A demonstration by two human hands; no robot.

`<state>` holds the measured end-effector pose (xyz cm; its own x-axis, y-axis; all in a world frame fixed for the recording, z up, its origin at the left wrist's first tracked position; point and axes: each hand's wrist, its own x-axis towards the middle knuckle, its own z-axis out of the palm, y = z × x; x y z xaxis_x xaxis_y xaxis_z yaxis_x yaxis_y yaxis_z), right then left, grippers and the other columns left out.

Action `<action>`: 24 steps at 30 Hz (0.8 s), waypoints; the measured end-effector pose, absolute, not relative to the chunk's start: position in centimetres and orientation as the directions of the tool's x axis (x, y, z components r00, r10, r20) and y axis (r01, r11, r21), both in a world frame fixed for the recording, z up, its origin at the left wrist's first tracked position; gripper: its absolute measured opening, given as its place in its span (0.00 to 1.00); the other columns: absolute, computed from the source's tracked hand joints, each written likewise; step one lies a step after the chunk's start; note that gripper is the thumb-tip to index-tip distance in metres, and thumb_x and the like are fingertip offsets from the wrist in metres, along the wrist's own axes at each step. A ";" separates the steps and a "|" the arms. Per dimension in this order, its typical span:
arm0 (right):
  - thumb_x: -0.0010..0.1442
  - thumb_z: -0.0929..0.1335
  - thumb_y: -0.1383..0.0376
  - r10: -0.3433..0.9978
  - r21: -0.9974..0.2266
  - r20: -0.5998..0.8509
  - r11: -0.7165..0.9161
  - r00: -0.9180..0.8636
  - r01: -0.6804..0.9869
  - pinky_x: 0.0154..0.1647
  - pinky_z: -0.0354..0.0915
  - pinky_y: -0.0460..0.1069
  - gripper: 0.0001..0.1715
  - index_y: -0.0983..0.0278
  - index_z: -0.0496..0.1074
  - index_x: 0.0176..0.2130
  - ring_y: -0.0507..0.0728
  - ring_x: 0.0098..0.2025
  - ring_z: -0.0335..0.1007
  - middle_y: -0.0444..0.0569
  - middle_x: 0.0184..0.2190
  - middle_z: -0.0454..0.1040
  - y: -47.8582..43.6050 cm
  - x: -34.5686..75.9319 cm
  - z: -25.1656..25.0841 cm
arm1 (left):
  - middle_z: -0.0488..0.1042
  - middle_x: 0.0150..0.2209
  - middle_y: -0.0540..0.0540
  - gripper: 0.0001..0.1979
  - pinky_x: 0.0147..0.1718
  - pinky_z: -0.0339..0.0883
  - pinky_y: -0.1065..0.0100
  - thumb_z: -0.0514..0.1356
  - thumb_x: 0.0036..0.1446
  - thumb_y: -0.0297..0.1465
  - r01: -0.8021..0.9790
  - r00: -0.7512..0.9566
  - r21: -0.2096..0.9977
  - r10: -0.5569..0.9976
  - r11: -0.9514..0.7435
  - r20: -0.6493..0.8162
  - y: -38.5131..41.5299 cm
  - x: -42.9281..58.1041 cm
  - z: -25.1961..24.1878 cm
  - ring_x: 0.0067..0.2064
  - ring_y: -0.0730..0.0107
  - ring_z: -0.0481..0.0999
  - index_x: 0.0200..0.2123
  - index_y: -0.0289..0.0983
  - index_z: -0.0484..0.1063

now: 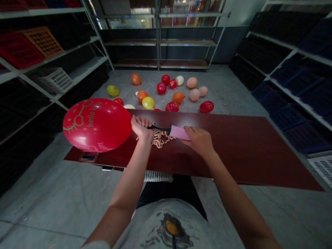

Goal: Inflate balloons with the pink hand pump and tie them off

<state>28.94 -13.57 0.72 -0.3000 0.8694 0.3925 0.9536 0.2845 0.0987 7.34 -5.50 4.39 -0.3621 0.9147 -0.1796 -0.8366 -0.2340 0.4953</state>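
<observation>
A large red balloon point(97, 125) with a gold cartoon cat print and "hello kitty" lettering is inflated at the left of the table. My left hand point(141, 128) grips its neck around the black nozzle of a pink hand pump point(180, 132). My right hand point(198, 141) is wrapped around the pump's pink end. Under the nozzle lies a tangle of beige loops point(158, 139), possibly limp balloons, on the dark red wooden table point(233, 152). The balloon's neck is hidden inside my left fist.
Several inflated balloons point(166, 90) in red, orange, yellow and peach lie on the concrete floor beyond the table. Metal shelves point(293, 83) holding plastic crates line both sides, and a shelving unit point(158, 45) stands at the back.
</observation>
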 end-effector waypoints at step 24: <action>0.66 0.62 0.48 0.823 0.159 0.430 0.336 -0.371 0.929 0.38 0.53 0.50 0.27 0.65 0.71 0.51 0.58 0.38 0.70 0.53 0.40 0.79 -15.0 32.7 -0.9 | 0.41 0.14 0.55 0.22 0.15 0.39 0.70 0.44 0.66 0.28 -0.848 -0.283 0.505 0.943 -0.163 -0.172 -4.7 3.8 4.5 0.13 0.79 0.43 0.19 0.38 0.40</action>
<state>32.71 -15.03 -0.94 -0.3710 0.8229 0.4304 0.9285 0.3356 0.1588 3.80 -4.66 4.52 -0.2835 0.9434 -0.1721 -0.8478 -0.1626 0.5048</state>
